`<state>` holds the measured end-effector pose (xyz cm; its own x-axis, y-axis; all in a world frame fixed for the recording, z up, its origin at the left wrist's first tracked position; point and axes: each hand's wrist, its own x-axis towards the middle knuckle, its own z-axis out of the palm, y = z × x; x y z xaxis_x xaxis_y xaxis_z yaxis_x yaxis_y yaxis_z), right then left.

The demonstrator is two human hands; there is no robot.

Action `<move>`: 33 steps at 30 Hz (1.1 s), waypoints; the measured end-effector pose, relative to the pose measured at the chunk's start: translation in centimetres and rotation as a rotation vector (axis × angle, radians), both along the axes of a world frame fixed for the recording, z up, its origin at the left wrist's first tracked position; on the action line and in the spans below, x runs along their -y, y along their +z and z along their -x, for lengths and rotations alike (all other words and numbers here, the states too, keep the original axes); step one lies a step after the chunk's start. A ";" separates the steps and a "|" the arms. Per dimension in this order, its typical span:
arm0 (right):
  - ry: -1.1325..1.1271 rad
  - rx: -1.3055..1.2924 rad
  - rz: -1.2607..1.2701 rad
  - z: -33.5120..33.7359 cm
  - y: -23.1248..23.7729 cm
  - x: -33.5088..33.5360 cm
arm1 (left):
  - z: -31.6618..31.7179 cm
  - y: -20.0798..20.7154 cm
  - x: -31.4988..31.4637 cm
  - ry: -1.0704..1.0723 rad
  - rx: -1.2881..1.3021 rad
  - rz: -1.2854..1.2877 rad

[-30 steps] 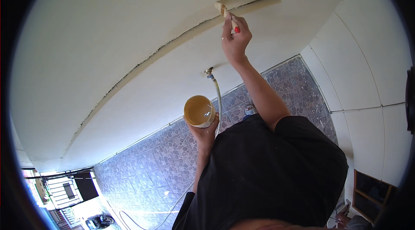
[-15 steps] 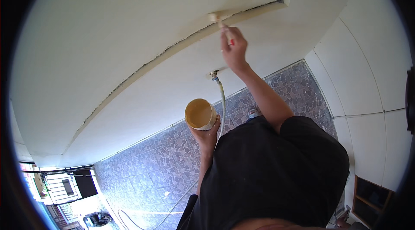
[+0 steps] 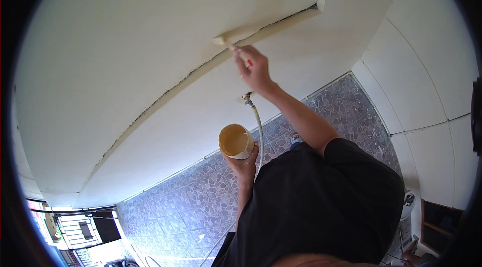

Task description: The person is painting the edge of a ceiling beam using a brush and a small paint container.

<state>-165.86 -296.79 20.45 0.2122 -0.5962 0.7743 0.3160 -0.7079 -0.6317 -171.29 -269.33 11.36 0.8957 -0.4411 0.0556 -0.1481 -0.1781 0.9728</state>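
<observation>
My right hand [image 3: 255, 70] is closed round the handle of a paintbrush [image 3: 219, 41], a bit of red showing at the fingers. The pale bristles are at the cream wall [image 3: 150, 31], just above a long ledge with a dark, rough crack [image 3: 188, 74] along it. Lower down, my left hand [image 3: 245, 165] grips a paint bucket [image 3: 242, 152] from below and the side. Tan paint [image 3: 234, 141] shows inside it.
A tap [image 3: 246, 97] with a pale hose [image 3: 258, 129] juts from the wall between my hands. Stone-patterned tiles [image 3: 201, 194] cover the floor. White panels [image 3: 427, 76] stand at the right, a dark wooden frame [image 3: 440, 226] below them. A barred gate [image 3: 75, 228] is at the far left.
My right hand has swept the brush leftward and down along the wall above the ledge. My left hand still holds the bucket. The whole view has shifted slightly.
</observation>
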 end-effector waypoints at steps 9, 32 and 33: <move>-0.054 0.026 -0.493 10.6 0.7 4.9 | 1.7 -0.2 2.9 -0.061 0.061 0.042; 0.245 -0.609 -0.171 22.9 7.6 5.4 | 6.7 0.6 17.0 -0.239 0.341 -0.005; 0.193 -0.676 -0.098 22.8 7.2 5.3 | 7.1 0.7 17.3 -0.229 0.346 0.016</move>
